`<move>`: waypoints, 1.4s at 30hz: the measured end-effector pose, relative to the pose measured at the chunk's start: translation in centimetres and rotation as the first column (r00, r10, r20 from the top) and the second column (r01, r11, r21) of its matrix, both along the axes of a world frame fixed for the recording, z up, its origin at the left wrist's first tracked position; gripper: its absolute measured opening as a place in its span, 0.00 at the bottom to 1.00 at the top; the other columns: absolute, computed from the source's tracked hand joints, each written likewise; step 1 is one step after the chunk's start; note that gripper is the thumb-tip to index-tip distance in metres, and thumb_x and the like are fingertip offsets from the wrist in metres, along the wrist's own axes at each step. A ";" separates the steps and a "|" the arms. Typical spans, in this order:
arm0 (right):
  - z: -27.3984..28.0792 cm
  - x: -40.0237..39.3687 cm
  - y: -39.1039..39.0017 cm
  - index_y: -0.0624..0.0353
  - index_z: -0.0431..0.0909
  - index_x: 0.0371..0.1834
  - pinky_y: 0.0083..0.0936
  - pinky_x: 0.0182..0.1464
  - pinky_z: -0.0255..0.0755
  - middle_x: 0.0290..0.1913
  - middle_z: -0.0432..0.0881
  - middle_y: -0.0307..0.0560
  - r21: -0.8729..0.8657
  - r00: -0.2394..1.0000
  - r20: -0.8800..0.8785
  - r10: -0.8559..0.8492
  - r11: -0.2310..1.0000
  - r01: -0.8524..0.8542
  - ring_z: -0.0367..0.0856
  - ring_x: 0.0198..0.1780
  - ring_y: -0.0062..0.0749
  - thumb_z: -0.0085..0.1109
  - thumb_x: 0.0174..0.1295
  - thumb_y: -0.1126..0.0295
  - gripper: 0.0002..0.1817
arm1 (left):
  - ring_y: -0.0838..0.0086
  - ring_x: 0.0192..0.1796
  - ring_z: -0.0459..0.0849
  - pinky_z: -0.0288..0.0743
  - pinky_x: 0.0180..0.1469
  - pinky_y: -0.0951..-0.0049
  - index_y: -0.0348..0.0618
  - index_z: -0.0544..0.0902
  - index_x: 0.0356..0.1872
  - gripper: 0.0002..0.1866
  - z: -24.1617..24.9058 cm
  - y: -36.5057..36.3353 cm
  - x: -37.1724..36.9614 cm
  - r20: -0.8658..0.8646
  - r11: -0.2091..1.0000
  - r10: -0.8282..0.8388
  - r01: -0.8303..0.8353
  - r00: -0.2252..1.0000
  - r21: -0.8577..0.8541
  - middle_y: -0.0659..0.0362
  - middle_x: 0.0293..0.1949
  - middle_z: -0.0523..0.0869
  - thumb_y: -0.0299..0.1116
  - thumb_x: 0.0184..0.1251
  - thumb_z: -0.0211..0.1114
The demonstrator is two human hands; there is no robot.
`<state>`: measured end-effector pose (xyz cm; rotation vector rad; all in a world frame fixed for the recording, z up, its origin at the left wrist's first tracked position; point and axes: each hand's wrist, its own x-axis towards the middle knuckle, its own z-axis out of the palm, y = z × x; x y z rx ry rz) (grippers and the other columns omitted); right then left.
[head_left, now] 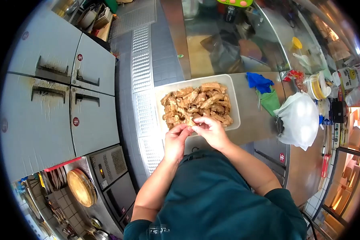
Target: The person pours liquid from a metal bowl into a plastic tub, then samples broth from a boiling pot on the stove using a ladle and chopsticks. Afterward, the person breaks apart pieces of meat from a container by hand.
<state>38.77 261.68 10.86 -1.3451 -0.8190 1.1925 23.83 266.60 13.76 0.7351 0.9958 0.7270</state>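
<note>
A white plastic tub on the steel counter holds a heap of brown, knobbly pieces that look like cooked meat. Over its near edge, my left hand and my right hand meet with fingertips pinched together. Between them is one small brown meat piece, partly covered by the fingers. Both hands are closed on that piece, just above the heap.
To the right on the steel counter lie a blue cloth, a green cloth and a white plastic bag. A glass-topped case stands beyond the tub. On the left are a refrigerator and a floor drain grate.
</note>
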 end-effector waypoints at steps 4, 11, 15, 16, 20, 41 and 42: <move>-0.6 0.0 -0.3 0.66 0.81 0.47 0.17 0.39 0.77 0.39 0.85 0.41 -0.013 1.000 0.014 0.004 1.000 -0.004 0.80 0.35 0.17 0.68 0.60 0.76 0.13 | 0.80 0.40 0.82 0.75 0.45 0.80 0.32 0.85 0.44 0.07 -0.2 -0.4 0.0 -0.098 0.995 -0.047 0.056 0.994 0.082 0.59 0.37 0.88 0.24 0.69 0.64; -1.0 -0.6 -0.6 0.64 0.80 0.43 0.18 0.40 0.77 0.37 0.84 0.40 -0.016 0.998 0.053 -0.027 0.999 0.028 0.80 0.36 0.19 0.67 0.60 0.77 0.09 | 0.82 0.37 0.81 0.74 0.42 0.81 0.33 0.85 0.44 0.08 -2.1 -0.8 -0.4 -0.387 0.948 -0.096 0.203 0.917 0.245 0.61 0.35 0.87 0.27 0.69 0.64; -0.8 -0.8 -1.0 0.62 0.80 0.44 0.20 0.43 0.78 0.39 0.83 0.39 -0.034 0.997 -0.047 -0.066 0.997 0.065 0.80 0.40 0.19 0.66 0.62 0.76 0.09 | 0.81 0.38 0.80 0.74 0.42 0.80 0.32 0.84 0.43 0.07 -1.5 -1.1 -0.2 -0.325 0.951 -0.087 0.175 0.942 0.254 0.62 0.35 0.86 0.26 0.68 0.65; -0.1 -0.5 -1.1 0.63 0.79 0.44 0.21 0.44 0.78 0.39 0.82 0.39 -0.020 0.999 -0.017 -0.033 0.999 0.033 0.80 0.41 0.19 0.65 0.63 0.76 0.09 | 0.81 0.38 0.79 0.74 0.42 0.81 0.33 0.84 0.43 0.07 -1.3 -1.2 -0.3 -0.311 0.952 -0.090 0.173 0.946 0.251 0.62 0.35 0.85 0.25 0.68 0.66; -2.5 -0.9 -1.2 0.64 0.80 0.44 0.21 0.44 0.77 0.40 0.84 0.41 0.087 0.994 -0.097 -0.047 0.995 0.055 0.81 0.42 0.22 0.64 0.65 0.72 0.08 | 0.80 0.38 0.78 0.73 0.44 0.80 0.34 0.82 0.42 0.06 -1.0 -1.7 0.5 -0.222 0.979 -0.020 0.064 0.975 0.194 0.63 0.35 0.83 0.22 0.65 0.67; -1.5 0.8 -4.0 0.67 0.82 0.44 0.29 0.42 0.80 0.37 0.87 0.54 -0.032 0.964 0.146 -0.222 0.973 0.229 0.87 0.38 0.34 0.67 0.54 0.69 0.16 | 0.79 0.32 0.75 0.72 0.38 0.78 0.36 0.76 0.31 0.03 -2.4 -2.3 3.3 -0.362 0.867 -0.088 0.250 0.928 0.431 0.61 0.29 0.80 0.20 0.63 0.61; -1.6 0.7 -4.0 0.67 0.82 0.44 0.29 0.41 0.80 0.37 0.87 0.53 -0.039 0.970 0.081 -0.231 0.971 0.235 0.87 0.37 0.33 0.67 0.55 0.69 0.16 | 0.79 0.32 0.75 0.72 0.38 0.78 0.36 0.76 0.30 0.03 -2.2 -2.4 3.3 -0.374 0.859 -0.092 0.264 0.923 0.439 0.61 0.29 0.80 0.20 0.63 0.61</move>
